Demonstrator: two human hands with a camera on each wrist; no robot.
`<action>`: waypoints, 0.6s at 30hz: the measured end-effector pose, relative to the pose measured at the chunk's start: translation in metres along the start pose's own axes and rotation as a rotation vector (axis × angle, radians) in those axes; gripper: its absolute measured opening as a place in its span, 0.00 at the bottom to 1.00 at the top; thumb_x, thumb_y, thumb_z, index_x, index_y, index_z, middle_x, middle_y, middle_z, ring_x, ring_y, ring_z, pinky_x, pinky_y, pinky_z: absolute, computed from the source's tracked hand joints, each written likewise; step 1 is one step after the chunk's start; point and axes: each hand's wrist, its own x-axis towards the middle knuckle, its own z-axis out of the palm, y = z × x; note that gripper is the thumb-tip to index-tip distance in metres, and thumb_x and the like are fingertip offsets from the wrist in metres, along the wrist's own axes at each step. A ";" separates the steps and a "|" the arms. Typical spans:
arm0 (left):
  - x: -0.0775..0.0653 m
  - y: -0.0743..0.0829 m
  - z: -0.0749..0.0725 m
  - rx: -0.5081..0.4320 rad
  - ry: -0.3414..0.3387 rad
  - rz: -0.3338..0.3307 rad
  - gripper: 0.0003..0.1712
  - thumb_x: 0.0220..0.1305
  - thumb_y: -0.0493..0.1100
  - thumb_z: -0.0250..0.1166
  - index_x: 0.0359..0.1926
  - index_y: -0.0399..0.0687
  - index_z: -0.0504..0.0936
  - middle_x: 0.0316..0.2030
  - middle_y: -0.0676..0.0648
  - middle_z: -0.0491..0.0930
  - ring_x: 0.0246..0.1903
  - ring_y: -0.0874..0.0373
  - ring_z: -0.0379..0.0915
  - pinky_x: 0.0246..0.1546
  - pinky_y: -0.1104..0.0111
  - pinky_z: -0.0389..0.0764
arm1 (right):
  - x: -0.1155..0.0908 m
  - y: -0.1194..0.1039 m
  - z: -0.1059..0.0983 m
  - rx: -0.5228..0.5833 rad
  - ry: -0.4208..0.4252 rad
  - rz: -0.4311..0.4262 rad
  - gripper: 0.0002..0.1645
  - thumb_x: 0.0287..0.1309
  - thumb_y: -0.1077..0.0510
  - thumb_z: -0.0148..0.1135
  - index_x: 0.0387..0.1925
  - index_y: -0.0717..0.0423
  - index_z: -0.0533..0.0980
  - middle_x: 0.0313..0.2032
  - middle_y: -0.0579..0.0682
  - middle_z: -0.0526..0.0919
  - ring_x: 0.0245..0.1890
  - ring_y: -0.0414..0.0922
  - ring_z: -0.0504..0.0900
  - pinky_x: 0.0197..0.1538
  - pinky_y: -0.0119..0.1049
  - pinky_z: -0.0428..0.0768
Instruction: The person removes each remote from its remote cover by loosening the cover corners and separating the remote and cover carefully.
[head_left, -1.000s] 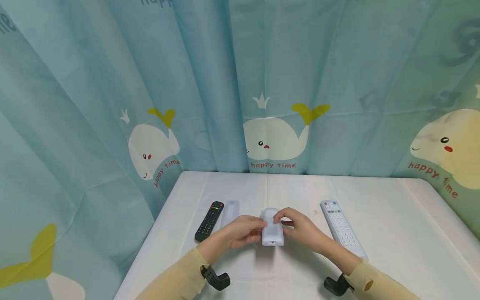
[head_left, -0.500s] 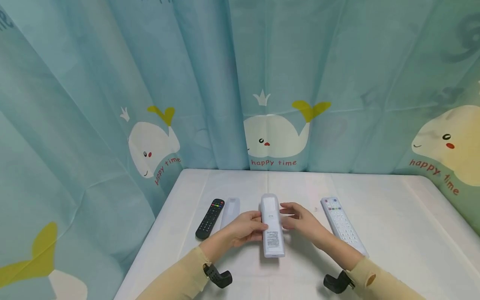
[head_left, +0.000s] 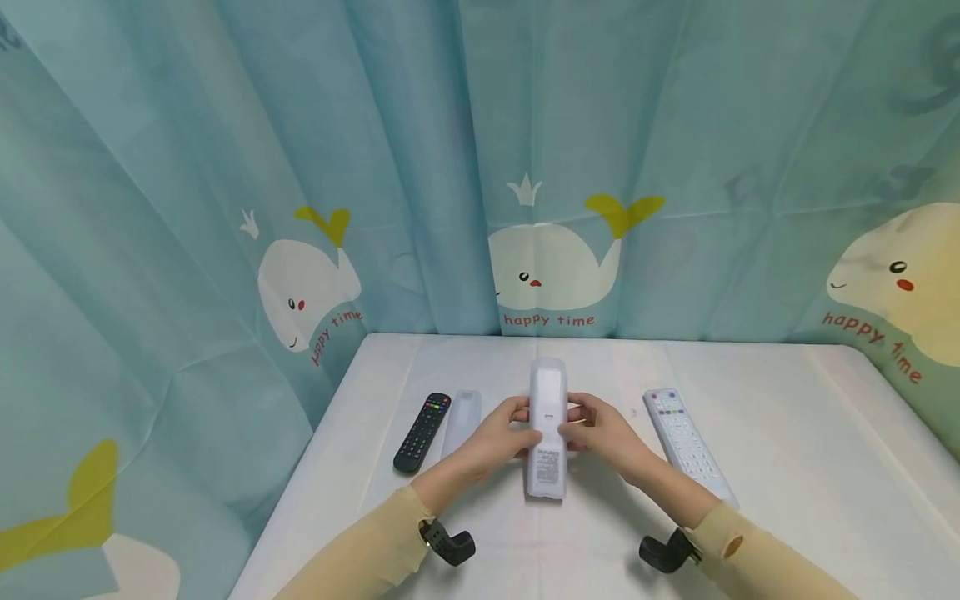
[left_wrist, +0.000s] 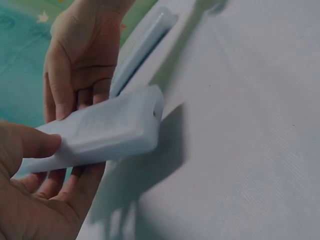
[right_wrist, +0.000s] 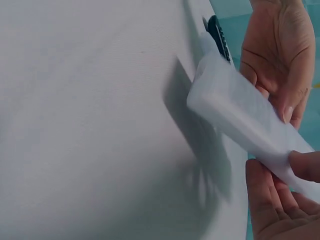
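Over the middle of the table, a white remote control (head_left: 548,421) in a translucent cover is held with its back up. Printed text shows on the near half of that back. My left hand (head_left: 498,437) grips its left side, thumb on top and fingers beneath. From the right side my right hand (head_left: 609,435) pinches it in the same way. In the left wrist view the near end of the remote (left_wrist: 120,122) stands out past both hands, above its shadow. The right wrist view shows the covered remote (right_wrist: 240,110) between the two thumbs.
To the left lies a black remote (head_left: 422,433) with buttons up, and a translucent cover (head_left: 462,417) sits beside it. A white remote (head_left: 690,446) lies to the right, buttons up. Behind the white table (head_left: 787,433) hangs a blue curtain (head_left: 420,167).
The remote has swung from a steep, foreshortened tilt to showing its full back, and has moved away from me. My right hand let go of it, then took hold of its right side again.
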 end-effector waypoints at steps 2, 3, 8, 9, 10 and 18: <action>0.001 0.002 0.000 0.009 0.011 0.027 0.34 0.68 0.32 0.65 0.72 0.38 0.64 0.56 0.41 0.73 0.47 0.49 0.79 0.48 0.58 0.85 | 0.001 -0.001 0.000 -0.012 0.021 -0.024 0.36 0.66 0.65 0.65 0.71 0.68 0.63 0.50 0.61 0.79 0.47 0.50 0.82 0.45 0.41 0.86; 0.002 0.003 0.001 0.013 0.017 0.041 0.33 0.68 0.33 0.65 0.72 0.38 0.65 0.55 0.41 0.74 0.47 0.49 0.80 0.48 0.58 0.85 | 0.002 -0.002 0.000 -0.014 0.035 -0.035 0.35 0.66 0.66 0.65 0.71 0.67 0.64 0.49 0.61 0.79 0.47 0.50 0.82 0.45 0.40 0.86; 0.006 0.008 0.002 0.032 0.047 0.088 0.28 0.71 0.34 0.63 0.69 0.40 0.67 0.55 0.42 0.74 0.48 0.50 0.80 0.49 0.58 0.84 | 0.005 -0.006 -0.001 -0.037 0.070 -0.115 0.32 0.66 0.67 0.65 0.68 0.67 0.66 0.49 0.62 0.79 0.46 0.50 0.82 0.44 0.39 0.86; 0.007 0.008 0.002 0.039 0.052 0.097 0.28 0.71 0.34 0.63 0.69 0.40 0.67 0.55 0.42 0.74 0.49 0.50 0.80 0.49 0.58 0.84 | 0.006 -0.006 -0.001 -0.041 0.076 -0.131 0.31 0.65 0.68 0.65 0.67 0.67 0.66 0.48 0.62 0.80 0.45 0.51 0.82 0.43 0.38 0.86; 0.007 0.009 0.002 0.042 0.056 0.106 0.27 0.71 0.34 0.63 0.68 0.40 0.67 0.55 0.42 0.74 0.50 0.50 0.80 0.49 0.58 0.83 | 0.006 -0.007 -0.001 -0.045 0.081 -0.147 0.30 0.65 0.68 0.64 0.66 0.68 0.66 0.48 0.63 0.80 0.45 0.51 0.82 0.43 0.38 0.85; 0.011 0.013 0.002 0.065 0.096 0.193 0.27 0.71 0.33 0.62 0.68 0.40 0.68 0.57 0.40 0.74 0.53 0.46 0.79 0.54 0.53 0.80 | 0.011 -0.012 -0.001 -0.086 0.131 -0.213 0.26 0.63 0.70 0.65 0.61 0.68 0.68 0.48 0.63 0.81 0.46 0.53 0.82 0.44 0.34 0.83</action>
